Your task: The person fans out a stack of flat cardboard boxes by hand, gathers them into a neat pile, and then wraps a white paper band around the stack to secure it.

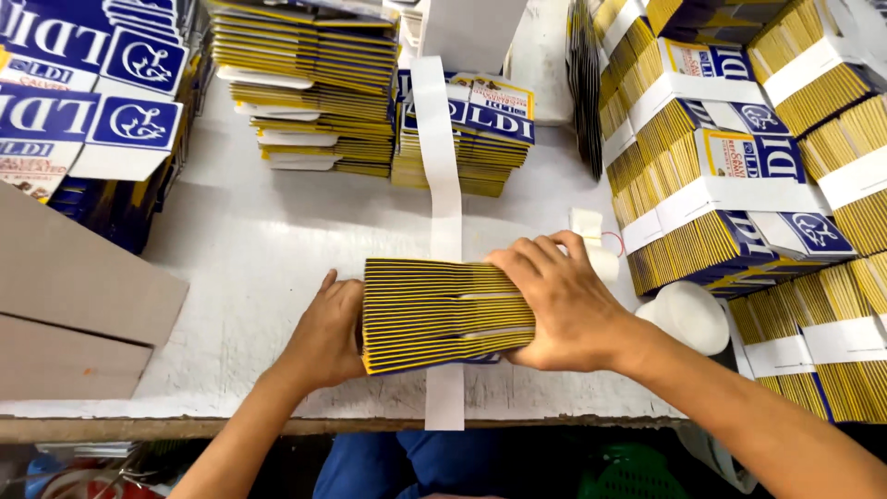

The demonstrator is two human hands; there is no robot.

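Yellow-edged carton stack point(443, 314) is clamped between left hand point(328, 337) and right hand point(554, 300), over a paper strip point(443, 185).

Banded bundles point(730, 199) right, loose stacks point(314, 88) behind, brown cardboard point(74, 286) left.

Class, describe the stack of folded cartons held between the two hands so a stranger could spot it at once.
On the white table, near its front edge, lies a long white paper strip. The stack sits across it, pressed between left hand and right hand; unlike the banded bundles, it is unwrapped.
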